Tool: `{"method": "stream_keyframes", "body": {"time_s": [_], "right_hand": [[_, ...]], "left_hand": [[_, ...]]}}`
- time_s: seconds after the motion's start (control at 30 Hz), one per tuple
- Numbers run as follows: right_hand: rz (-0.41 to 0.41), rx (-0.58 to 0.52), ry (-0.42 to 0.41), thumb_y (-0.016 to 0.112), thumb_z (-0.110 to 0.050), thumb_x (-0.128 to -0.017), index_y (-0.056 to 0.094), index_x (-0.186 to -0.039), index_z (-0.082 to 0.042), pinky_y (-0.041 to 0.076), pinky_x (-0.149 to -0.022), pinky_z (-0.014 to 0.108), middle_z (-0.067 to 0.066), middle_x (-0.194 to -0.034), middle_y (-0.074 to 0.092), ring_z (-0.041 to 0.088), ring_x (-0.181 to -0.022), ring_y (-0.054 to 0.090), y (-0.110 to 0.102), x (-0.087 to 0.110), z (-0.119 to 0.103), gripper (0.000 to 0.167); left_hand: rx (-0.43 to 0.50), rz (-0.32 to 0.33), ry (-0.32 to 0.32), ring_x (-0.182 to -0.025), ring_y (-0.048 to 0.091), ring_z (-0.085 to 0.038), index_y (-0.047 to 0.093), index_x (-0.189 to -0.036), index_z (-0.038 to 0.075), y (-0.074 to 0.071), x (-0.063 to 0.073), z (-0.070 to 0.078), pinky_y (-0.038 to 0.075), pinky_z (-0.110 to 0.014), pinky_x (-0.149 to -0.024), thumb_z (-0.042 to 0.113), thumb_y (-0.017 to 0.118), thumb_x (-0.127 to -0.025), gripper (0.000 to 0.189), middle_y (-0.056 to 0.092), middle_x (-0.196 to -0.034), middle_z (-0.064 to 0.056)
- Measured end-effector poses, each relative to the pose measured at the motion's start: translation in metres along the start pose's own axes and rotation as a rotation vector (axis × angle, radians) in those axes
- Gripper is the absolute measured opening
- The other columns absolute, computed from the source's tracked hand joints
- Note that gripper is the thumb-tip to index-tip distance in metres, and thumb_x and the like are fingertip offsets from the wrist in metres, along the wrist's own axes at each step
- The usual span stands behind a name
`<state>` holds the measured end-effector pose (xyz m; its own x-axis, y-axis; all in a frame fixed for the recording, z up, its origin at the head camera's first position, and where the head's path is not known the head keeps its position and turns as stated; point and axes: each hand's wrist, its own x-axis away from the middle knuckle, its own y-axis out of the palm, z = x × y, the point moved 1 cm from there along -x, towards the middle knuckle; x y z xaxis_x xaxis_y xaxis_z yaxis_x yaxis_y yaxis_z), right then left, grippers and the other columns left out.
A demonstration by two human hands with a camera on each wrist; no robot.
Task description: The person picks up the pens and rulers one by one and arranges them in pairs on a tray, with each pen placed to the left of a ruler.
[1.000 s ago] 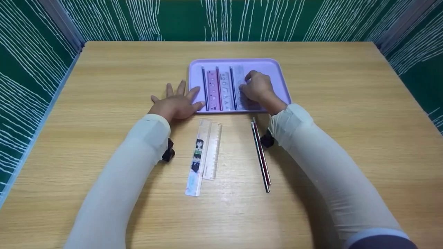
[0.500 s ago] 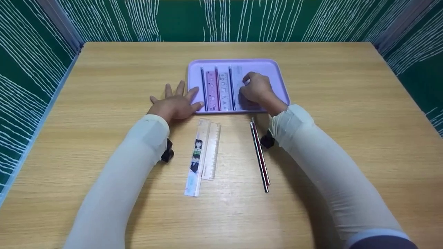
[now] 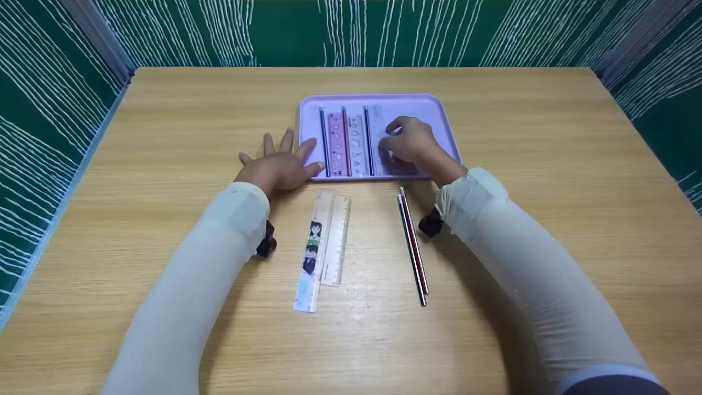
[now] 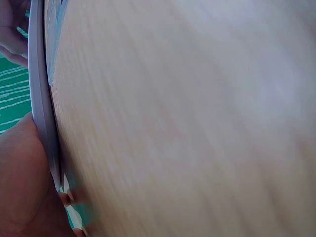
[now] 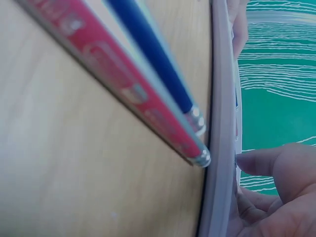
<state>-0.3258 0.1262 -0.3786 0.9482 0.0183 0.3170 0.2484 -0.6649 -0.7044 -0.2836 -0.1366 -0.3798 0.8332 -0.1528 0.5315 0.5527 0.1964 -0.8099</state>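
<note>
On the lilac tray (image 3: 444, 118), several slim things lie side by side: two dark pencils (image 3: 323, 142), a red pencil (image 3: 346, 142), a pink stencil ruler (image 3: 335, 137), a clear stencil ruler (image 3: 356, 140) and a longer clear ruler (image 3: 376, 123). My left hand (image 3: 277, 167) is spread at the tray's left edge, its thumb and index finger over the rim. My right hand (image 3: 410, 141) is over the right part of the tray, thumb and index finger apart, tips at the longer ruler's right edge. That hand partly hides the ruler's lower part.
In front of the tray lie a clear ruler with cartoon figures (image 3: 311, 258) and a plain clear ruler (image 3: 335, 241), overlapping. To their right, a red pencil (image 5: 133, 84) and a blue pencil (image 5: 153, 49) lie together, ends close to the tray. Green patterned walls (image 3: 290, 33) border the table.
My right hand and forearm have shifted slightly to the right, while the longer clear ruler stays in place on the tray. My left hand has not visibly moved.
</note>
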Motion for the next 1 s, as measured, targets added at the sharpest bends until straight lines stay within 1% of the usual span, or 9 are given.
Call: {"method": "stream_keyframes", "body": {"time_s": [0.13,0.33,0.43,0.6,0.73,0.87,0.93,1.0], "right_hand": [[-0.024,-0.058,0.02,0.061,-0.024,-0.101,0.052,-0.142,-0.012,0.055,-0.079,0.029,0.008,-0.122,0.06,0.019,-0.097,0.065,-0.003,0.003,0.001,0.044],[-0.048,-0.138,0.0,0.058,-0.028,-0.103,0.051,-0.144,-0.011,0.059,-0.074,0.027,0.008,-0.115,0.062,0.018,-0.093,0.067,-0.007,0.008,0.005,0.045],[-0.059,-0.188,0.002,0.058,-0.028,-0.103,0.05,-0.144,-0.011,0.06,-0.076,0.027,0.008,-0.117,0.06,0.017,-0.094,0.065,-0.009,0.009,0.008,0.045],[-0.069,-0.242,0.001,0.056,-0.029,-0.105,0.049,-0.146,-0.013,0.059,-0.08,0.028,0.007,-0.123,0.057,0.018,-0.096,0.064,-0.011,0.014,0.013,0.045],[-0.085,-0.317,-0.039,0.054,-0.026,-0.106,0.048,-0.146,-0.011,0.063,-0.081,0.031,0.011,-0.125,0.056,0.019,-0.094,0.061,-0.011,0.022,0.016,0.044],[-0.112,-0.397,-0.057,0.054,-0.023,-0.105,0.046,-0.147,-0.01,0.065,-0.08,0.037,0.013,-0.127,0.053,0.022,-0.095,0.06,-0.01,0.031,0.02,0.045],[-0.123,-0.426,-0.058,0.054,-0.023,-0.105,0.046,-0.148,-0.009,0.065,-0.08,0.038,0.012,-0.124,0.051,0.022,-0.094,0.06,-0.01,0.036,0.023,0.045],[-0.137,-0.454,-0.068,0.054,-0.022,-0.106,0.046,-0.147,-0.008,0.065,-0.079,0.04,0.012,-0.118,0.05,0.022,-0.091,0.06,-0.009,0.04,0.025,0.044]], "left_hand": [[0.003,0.003,-0.002,-0.15,-0.032,-0.043,-0.009,-0.158,0.052,0.0,0.0,0.001,-0.017,-0.085,-0.104,0.077,0.027,-0.097,0.075,-0.029,-0.168,0.001],[0.001,0.001,-0.007,-0.15,-0.032,-0.043,-0.009,-0.158,0.052,-0.001,0.001,0.001,-0.016,-0.085,-0.105,0.077,0.027,-0.097,0.075,-0.029,-0.168,0.001],[0.001,0.001,-0.011,-0.15,-0.032,-0.043,-0.009,-0.158,0.053,-0.001,0.0,0.001,-0.016,-0.085,-0.105,0.078,0.028,-0.097,0.075,-0.028,-0.169,0.001],[0.002,0.004,-0.011,-0.151,-0.032,-0.043,-0.009,-0.158,0.053,0.0,0.0,0.0,-0.016,-0.085,-0.105,0.078,0.028,-0.097,0.075,-0.028,-0.169,0.001],[-0.011,0.012,-0.004,-0.151,-0.03,-0.044,-0.008,-0.159,0.052,0.002,-0.001,-0.001,-0.015,-0.086,-0.105,0.077,0.028,-0.097,0.075,-0.027,-0.169,0.0],[-0.021,0.014,-0.002,-0.151,-0.029,-0.045,-0.008,-0.159,0.051,0.002,-0.002,-0.001,-0.014,-0.086,-0.106,0.077,0.027,-0.097,0.076,-0.026,-0.17,0.0],[-0.022,0.011,-0.005,-0.151,-0.03,-0.045,-0.008,-0.159,0.051,0.002,-0.002,-0.001,-0.014,-0.086,-0.106,0.077,0.027,-0.097,0.076,-0.027,-0.17,0.0],[-0.019,0.009,-0.012,-0.151,-0.03,-0.045,-0.008,-0.159,0.052,0.001,-0.001,-0.001,-0.014,-0.086,-0.106,0.077,0.028,-0.097,0.076,-0.027,-0.17,0.0]]}}
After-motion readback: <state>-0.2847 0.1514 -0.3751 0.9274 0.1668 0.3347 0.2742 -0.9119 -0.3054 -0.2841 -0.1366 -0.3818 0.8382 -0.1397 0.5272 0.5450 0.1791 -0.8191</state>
